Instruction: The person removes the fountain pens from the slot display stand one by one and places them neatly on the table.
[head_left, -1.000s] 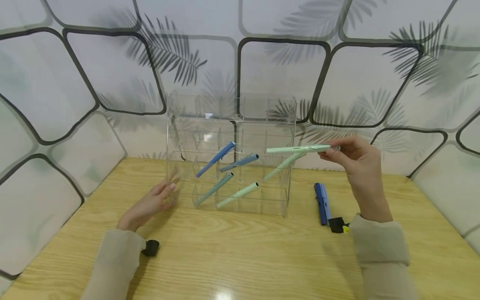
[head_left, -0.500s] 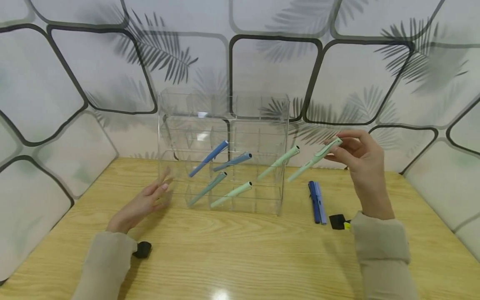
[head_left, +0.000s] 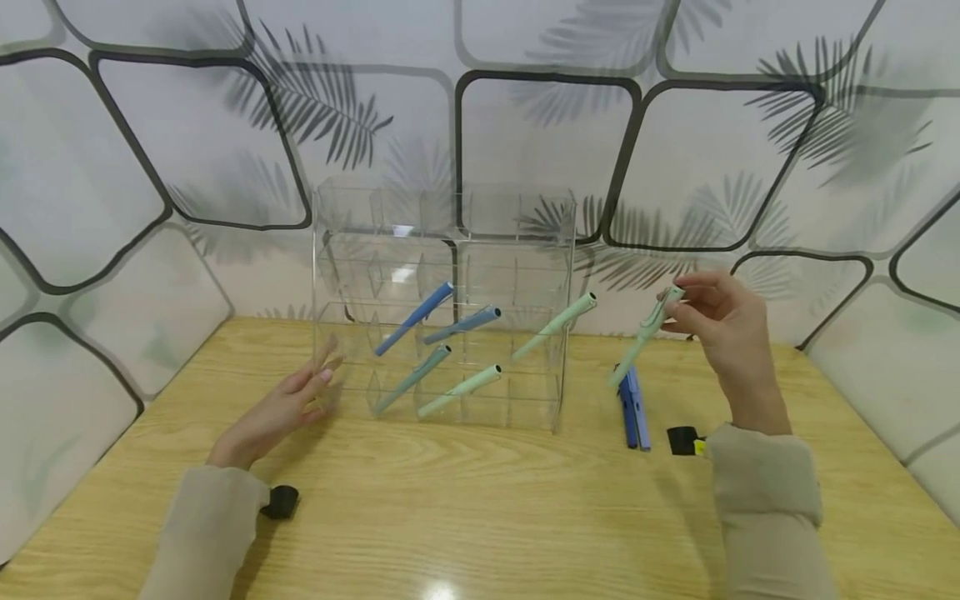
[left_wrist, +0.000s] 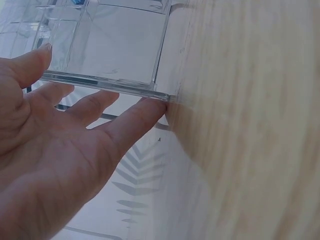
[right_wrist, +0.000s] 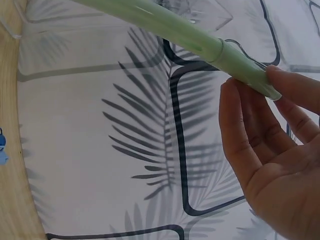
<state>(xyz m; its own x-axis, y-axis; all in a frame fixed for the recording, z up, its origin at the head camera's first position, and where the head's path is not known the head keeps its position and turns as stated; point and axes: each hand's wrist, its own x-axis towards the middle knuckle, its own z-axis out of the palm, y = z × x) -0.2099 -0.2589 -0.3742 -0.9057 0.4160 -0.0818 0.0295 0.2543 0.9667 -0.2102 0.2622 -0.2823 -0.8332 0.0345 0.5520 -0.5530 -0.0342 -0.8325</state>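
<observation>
A clear acrylic pen rack (head_left: 442, 242) with tiered compartments stands upright at the back. My left hand (head_left: 277, 412) is at its lower left side. In the left wrist view, the fairly straight fingers (left_wrist: 132, 122) touch the rack's side panel, and the thumb lies near its front. Between thumb and fingertips, my right hand (head_left: 723, 333) pinches a light green pen (head_left: 643, 337) by its capped end. That pen slants down to the left in the air, right of the rack, its lower tip overlapping two blue pens on the table in the head view.
Several pens lean in the rack: a blue pen (head_left: 414, 319), a grey-blue pen (head_left: 462, 325), a teal pen (head_left: 413, 379) and light green ones (head_left: 555, 326). A dark blue pen (head_left: 627, 417) and a periwinkle pen (head_left: 640, 408) lie on the wooden table (head_left: 450, 508). Patterned panels surround it.
The light green pen in the right hand has swung from level to a steep slant and moved right, away from the rack. The left hand stays at the rack's side.
</observation>
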